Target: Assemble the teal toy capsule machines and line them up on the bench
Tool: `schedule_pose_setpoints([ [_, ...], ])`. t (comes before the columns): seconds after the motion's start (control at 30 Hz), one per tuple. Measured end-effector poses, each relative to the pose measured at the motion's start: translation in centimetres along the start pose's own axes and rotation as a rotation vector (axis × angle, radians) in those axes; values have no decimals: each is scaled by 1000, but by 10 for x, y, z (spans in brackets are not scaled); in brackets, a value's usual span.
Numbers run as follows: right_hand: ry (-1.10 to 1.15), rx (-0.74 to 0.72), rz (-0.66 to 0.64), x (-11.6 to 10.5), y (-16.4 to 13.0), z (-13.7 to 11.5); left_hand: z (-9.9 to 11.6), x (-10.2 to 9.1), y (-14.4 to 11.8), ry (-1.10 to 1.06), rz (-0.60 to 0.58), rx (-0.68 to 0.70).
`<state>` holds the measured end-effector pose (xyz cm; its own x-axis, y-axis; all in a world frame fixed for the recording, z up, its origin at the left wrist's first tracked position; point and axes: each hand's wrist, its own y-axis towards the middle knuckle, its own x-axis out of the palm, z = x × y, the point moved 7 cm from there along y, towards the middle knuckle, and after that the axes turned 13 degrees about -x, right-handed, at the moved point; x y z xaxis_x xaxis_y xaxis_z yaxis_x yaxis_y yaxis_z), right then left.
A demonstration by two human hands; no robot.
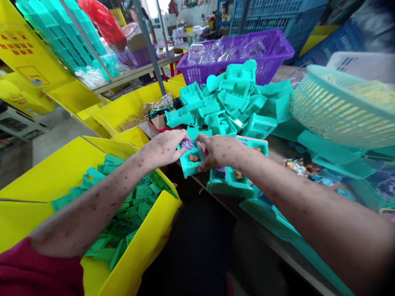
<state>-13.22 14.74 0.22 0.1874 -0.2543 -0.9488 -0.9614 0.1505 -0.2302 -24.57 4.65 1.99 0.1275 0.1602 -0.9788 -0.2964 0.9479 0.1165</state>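
**Two hands closing on one teal box at the table edge**

Both hands are meeting over a small teal box (pixel 191 158) at the near edge of the table (pixel 277 150). The left hand (pixel 166 147) is gripping the box from its left side, fingers curled over the top. The right hand (pixel 219 150) is pressing against the box's right side, thumb underneath, fingers closed on it. A small brown piece is sitting inside the box, with a purple bit above it. Just right of it, a second teal tray (pixel 230 183) is lying under the right wrist. Behind the hands, a pile of teal parts (pixel 230 102) is rising, with a purple basket (pixel 271 49) beyond. A yellow bin (pixel 61 164) of green lids is standing below the left forearm.
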Motion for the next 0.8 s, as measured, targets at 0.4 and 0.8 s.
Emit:
schedule_pose_setpoints([
  [0.4,-10,18,-20,0,1,-4,-8,2,15,-41,-62,-74],
  [0.8,6,9,-22,-4,0,-3,-11,3,26,-20,-141,49],
])
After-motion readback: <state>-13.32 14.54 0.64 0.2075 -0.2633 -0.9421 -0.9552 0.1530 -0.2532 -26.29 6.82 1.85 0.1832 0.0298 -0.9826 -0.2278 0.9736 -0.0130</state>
